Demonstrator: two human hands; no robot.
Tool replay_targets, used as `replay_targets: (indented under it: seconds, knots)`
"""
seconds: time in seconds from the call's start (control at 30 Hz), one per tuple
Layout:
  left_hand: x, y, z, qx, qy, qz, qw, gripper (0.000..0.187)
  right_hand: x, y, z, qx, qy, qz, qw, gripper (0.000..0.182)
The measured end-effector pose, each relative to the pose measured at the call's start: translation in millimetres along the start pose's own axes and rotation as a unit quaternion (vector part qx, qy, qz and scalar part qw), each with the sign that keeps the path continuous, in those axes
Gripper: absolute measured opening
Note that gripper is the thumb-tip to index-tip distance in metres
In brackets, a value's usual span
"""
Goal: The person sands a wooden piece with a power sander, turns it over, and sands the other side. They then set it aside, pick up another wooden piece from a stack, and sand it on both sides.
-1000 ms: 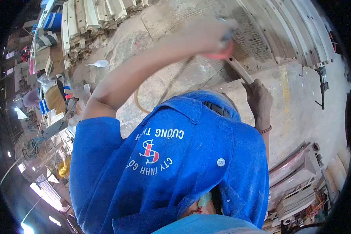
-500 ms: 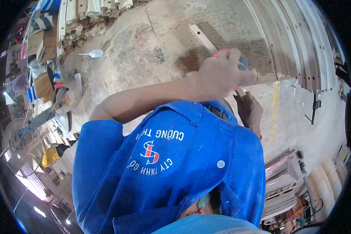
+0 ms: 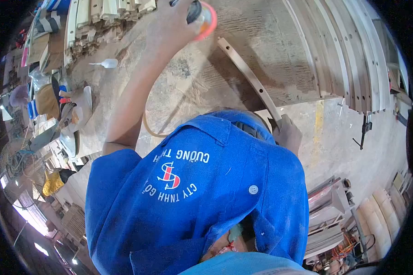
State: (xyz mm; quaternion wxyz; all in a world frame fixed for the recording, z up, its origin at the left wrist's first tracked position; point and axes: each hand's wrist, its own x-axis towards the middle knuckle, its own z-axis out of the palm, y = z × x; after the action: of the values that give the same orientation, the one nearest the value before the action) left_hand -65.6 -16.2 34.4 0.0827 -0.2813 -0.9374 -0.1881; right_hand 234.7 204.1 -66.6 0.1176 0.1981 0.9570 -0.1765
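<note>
My left hand (image 3: 172, 30) grips a round handheld sander (image 3: 208, 20) with a dark body and a pinkish-orange rim. It is raised at the top of the view, apart from the wood. A slim, slightly curved wooden slat (image 3: 243, 66) with dark holes slants over the worktop (image 3: 188, 94). Around the slat's near end my right hand (image 3: 288, 134) is closed, close to my blue shirt. A thin yellowish hose (image 3: 147, 126) curves beside my left forearm.
Long drilled wooden strips (image 3: 348, 55) line the right side, with a dark clamp (image 3: 365, 130) near their ends. Stacked wood pieces (image 3: 103, 11) sit at the upper left. A white squeeze bottle (image 3: 109, 63) lies nearby. A fan (image 3: 20, 169) stands far left.
My left hand has carried the sander from the slat near my right hand up and to the left, uncovering the slat. My right hand still holds the near end.
</note>
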Motion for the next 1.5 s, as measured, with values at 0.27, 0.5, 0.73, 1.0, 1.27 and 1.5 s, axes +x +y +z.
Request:
replay_targets:
  seconds: [0.27,0.5,0.73,1.0,1.27,1.5]
  knots:
    - [-43.6,19.1,24.3,0.004,-0.111,0.019,0.994,0.055,0.4,-11.1,4.5,-0.027,-0.029,0.072,0.997,0.027]
    - [-43.5,21.4,18.7,0.023,-0.125,0.017,0.992,0.055,-5.2,-15.0,3.6,-0.014,-0.014,0.069,0.997,0.030]
    - [-50.1,24.8,19.7,0.036,-0.129,0.029,0.991,0.051,-5.9,-18.6,2.4,-0.001,-0.016,0.075,0.997,0.028]
    - [-42.1,10.7,0.8,0.098,-0.095,0.027,0.990,0.052,-8.0,-12.2,8.1,0.033,0.002,0.053,0.998,0.028]
    - [-74.4,-41.1,28.9,0.028,-0.054,-0.134,0.989,0.064,-9.9,-11.1,5.7,0.025,0.005,0.042,0.999,0.033]
    - [-96.9,-21.1,16.6,0.085,-0.018,-0.107,0.990,0.062,-7.5,-15.0,1.2,0.049,0.017,0.022,0.998,0.032]
